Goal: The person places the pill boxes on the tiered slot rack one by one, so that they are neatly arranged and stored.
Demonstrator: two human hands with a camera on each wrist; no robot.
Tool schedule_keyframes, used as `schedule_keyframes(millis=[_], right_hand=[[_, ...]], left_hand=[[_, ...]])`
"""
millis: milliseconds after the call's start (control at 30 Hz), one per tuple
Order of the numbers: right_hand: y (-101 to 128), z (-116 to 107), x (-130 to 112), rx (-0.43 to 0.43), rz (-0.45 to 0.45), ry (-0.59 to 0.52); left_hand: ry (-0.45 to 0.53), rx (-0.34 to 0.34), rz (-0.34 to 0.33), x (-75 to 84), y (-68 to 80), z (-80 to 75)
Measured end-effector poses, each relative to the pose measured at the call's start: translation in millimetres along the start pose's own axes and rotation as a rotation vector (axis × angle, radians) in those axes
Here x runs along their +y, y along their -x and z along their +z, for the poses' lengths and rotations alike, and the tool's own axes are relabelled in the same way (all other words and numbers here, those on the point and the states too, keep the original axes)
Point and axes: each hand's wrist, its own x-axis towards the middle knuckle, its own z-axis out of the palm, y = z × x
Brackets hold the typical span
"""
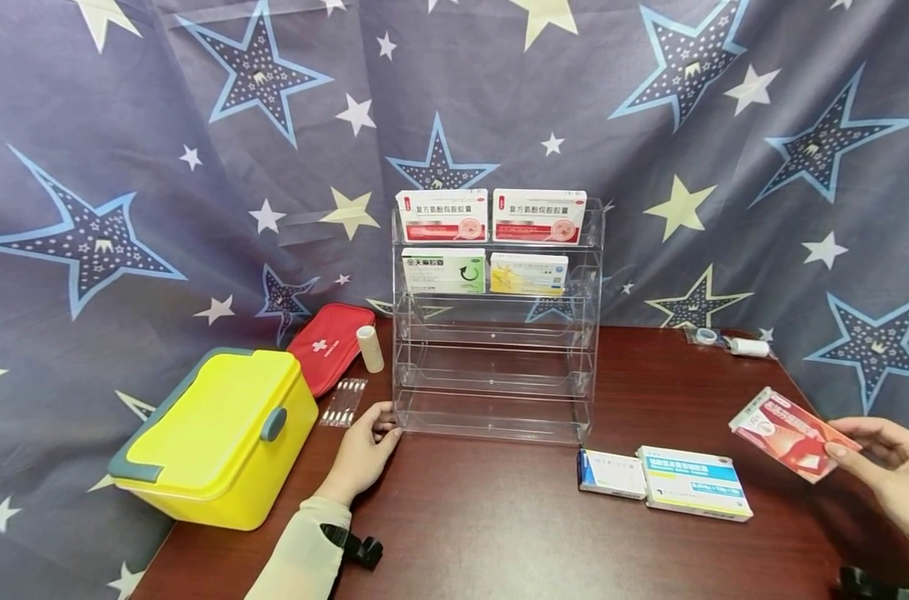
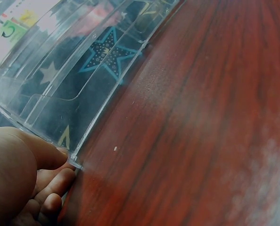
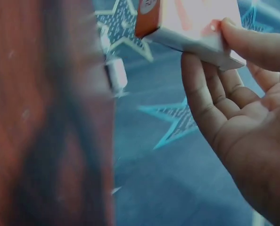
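At the right of the head view, my right hand point(image 1: 892, 475) pinches a red and white medicine box point(image 1: 787, 433) between thumb and fingers, raised above the table. The right wrist view shows the thumb on top of the box point(image 3: 196, 28) and fingers beneath. My left hand point(image 1: 364, 450) grips the lower left front corner of a clear acrylic tiered rack point(image 1: 491, 429), its thumb and curled fingers at the edge point(image 2: 76, 162). Two red and white boxes point(image 1: 444, 217) stand on the rack's top tier. Below them are a green and white box point(image 1: 444, 272) and a yellow and white box point(image 1: 529, 275).
On the table, a small blue and white box point(image 1: 611, 475) lies beside a larger one point(image 1: 696, 483). Left stand a yellow lidded case point(image 1: 222, 442), a red pouch point(image 1: 330, 346), a beige roll point(image 1: 370, 350) and a swab packet point(image 1: 344, 402). White rolled items point(image 1: 749, 347) lie far right.
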Motion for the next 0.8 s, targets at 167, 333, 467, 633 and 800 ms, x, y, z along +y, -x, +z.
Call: schedule_keyframes(millis=[167, 333, 467, 633, 800], right_hand=[[-14, 16, -41, -0.042, -0.032, 0.051], [-38, 42, -87, -0.111, -0.077, 0.161], [-62, 72, -124, -0.160, -0.168, 0.211], [-91, 129, -171, -0.199, -0.273, 0.187], [-116, 204, -199, -0.241, -0.334, 0.183]], left_hand=[[-0.005, -0.010, -0.003, -0.5, 0.0, 0.2], [0.001, -0.013, -0.012, 1.1, -0.3, -0.6], [0.001, -0.018, -0.017, 1.9, -1.4, -0.9], [0.009, -0.017, -0.015, 1.0, -0.8, -0.9], [0.009, 0.009, 0.010, -1.4, 0.3, -0.4]])
